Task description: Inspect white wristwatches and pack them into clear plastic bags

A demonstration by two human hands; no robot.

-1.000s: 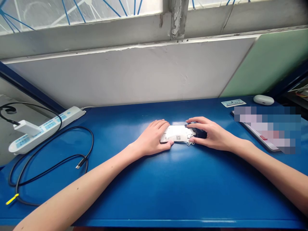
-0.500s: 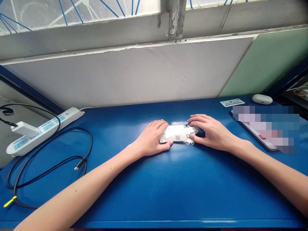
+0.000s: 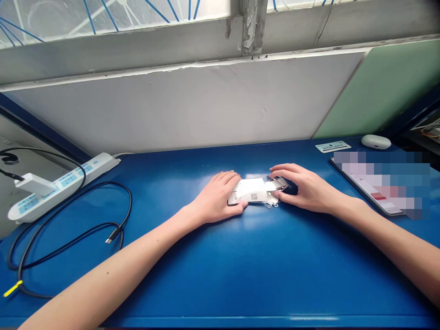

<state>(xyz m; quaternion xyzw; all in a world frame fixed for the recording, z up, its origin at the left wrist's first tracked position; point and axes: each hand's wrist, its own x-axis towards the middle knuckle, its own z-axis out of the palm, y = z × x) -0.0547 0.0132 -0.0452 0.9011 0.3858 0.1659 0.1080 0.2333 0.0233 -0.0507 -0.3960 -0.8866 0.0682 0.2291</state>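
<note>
A small flat packet [image 3: 253,189] with a white label and a printed code lies on the blue table [image 3: 220,270]. My left hand [image 3: 220,197] grips its left end, thumb along the near edge and fingers over the far side. At the packet's right end is a shiny, crumpled-looking flap [image 3: 280,184]. My right hand [image 3: 300,188] is at this end, its fingers at the far side and its thumb at the near side, closed around the flap's edges. Small clear scalloped bits show below the packet's right part.
On the left lie a white power strip [image 3: 103,165] with a charger [image 3: 36,184] and a looped black cable [image 3: 129,201]. At the right are a card [image 3: 332,146], a white earphone case [image 3: 376,141] and a partly pixelated phone [image 3: 364,188]. A wall panel stands behind.
My right hand has shifted slightly to the right, and more of the shiny flap shows between its thumb and fingers. My left hand keeps its place on the packet.
</note>
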